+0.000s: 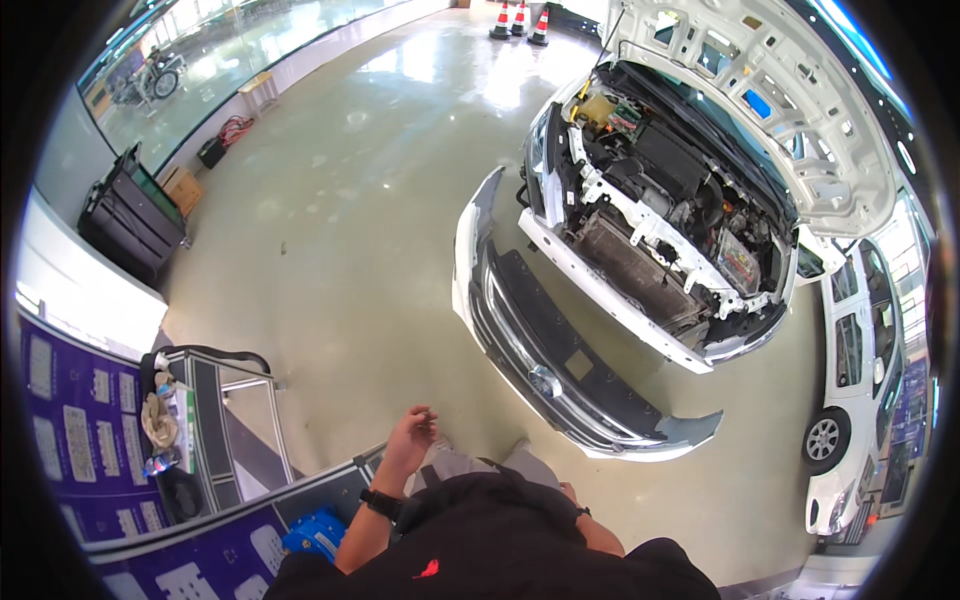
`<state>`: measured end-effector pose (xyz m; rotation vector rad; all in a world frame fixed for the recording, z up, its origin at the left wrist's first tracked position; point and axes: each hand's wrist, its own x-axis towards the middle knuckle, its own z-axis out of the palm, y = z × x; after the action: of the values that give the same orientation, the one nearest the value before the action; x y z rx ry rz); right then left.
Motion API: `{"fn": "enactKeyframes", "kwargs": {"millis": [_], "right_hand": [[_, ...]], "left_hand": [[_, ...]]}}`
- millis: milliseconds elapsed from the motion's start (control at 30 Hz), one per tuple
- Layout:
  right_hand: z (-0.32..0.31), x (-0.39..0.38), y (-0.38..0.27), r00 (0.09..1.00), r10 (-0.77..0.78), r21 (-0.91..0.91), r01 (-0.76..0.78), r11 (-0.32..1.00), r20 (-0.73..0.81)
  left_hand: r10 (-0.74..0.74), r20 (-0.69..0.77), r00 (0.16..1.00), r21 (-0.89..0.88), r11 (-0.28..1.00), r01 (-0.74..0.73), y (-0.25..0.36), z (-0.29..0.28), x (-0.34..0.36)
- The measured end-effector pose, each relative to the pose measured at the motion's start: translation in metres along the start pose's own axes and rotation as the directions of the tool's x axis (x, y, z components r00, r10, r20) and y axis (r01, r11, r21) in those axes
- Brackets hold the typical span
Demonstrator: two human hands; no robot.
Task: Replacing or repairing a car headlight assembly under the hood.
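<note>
My left hand (411, 436) is raised in front of my body, with a dark watch (381, 503) on its wrist. Its fingers are loosely bent and a little apart, and nothing shows in them. My right hand (568, 491) hangs at my other side, mostly hidden by my dark shirt, so its fingers cannot be made out. Ahead on the floor lies a detached white front bumper (466, 270) with a dark grille. Just beyond it stands a white car (620, 290), its hood (840, 80) up and its engine bay bare. Neither hand touches the bumper or the car.
To my left are a wheeled metal-framed cart (208, 440) and a purple panel (60, 430). A blue object (316, 535) sits by my left elbow. Farther off are a black tool cabinet (130, 220), traffic cones (539, 28) and, at right, another white vehicle (845, 375).
</note>
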<state>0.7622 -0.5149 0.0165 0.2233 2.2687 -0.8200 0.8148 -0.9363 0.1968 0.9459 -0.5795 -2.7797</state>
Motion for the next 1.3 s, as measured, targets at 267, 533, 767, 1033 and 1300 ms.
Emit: {"fn": "enactKeyframes", "kwargs": {"millis": [267,533,767,1033,1300], "right_hand": [[0.026,0.006,-0.084,0.999,0.048,0.213,-0.047,0.976,0.002],[0.064,0.074,-0.126,0.972,-0.030,0.079,0.012,0.997,0.233],[0.089,0.210,-0.173,0.868,-0.242,0.080,0.231,0.970,0.434],[0.078,0.298,-0.414,0.881,-0.473,0.085,0.470,0.879,0.018],[0.066,0.307,-0.543,0.954,-0.252,0.202,0.217,0.955,0.166]], "left_hand": [[-0.057,-0.052,0.997,-0.071,0.996,0.053,0.051,-0.045,0.041],[-0.042,-0.115,0.992,-0.105,0.994,0.030,0.094,-0.050,0.108],[0.077,-0.150,0.986,0.073,0.995,-0.067,0.183,-0.011,0.136],[0.284,-0.148,0.947,0.188,0.948,-0.255,0.299,0.003,0.199],[0.360,-0.160,0.919,-0.096,0.921,-0.377,0.413,-0.033,0.254]]}}
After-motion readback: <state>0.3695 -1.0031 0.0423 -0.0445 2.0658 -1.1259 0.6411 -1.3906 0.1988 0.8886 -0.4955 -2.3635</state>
